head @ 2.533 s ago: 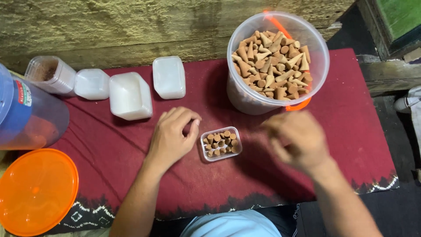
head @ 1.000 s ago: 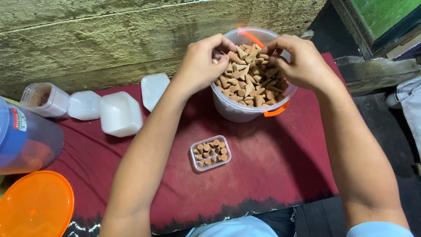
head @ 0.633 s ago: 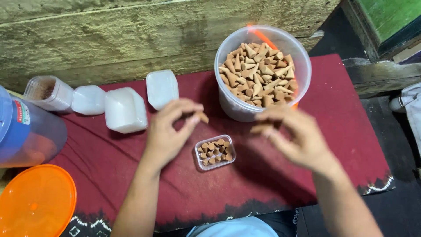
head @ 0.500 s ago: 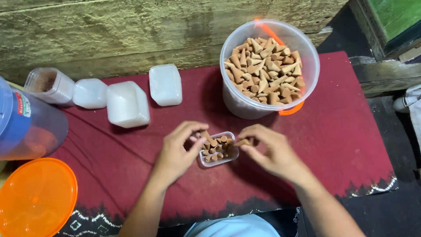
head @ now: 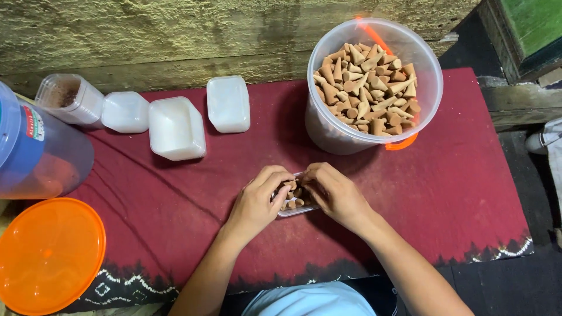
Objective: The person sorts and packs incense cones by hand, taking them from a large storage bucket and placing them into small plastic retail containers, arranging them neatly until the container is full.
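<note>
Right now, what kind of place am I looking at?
Probably a small home workshop for hand-packing incense cones: a low table under a red cloth, a clear bucket heaped with cones, and both hands filling a small tray beside spare white boxes.

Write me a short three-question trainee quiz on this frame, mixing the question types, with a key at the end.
1. True or false: both hands are at the small clear box of brown cones.
2. Which thing lies nearest the left hand? A) orange lid B) small clear box C) round tub
3. Fill in: the round tub of cones stands on the dark ___ cloth.

Key
1. True: the left hand and the right hand meet over the box, fingers at the cones.
2. B
3. red
</note>
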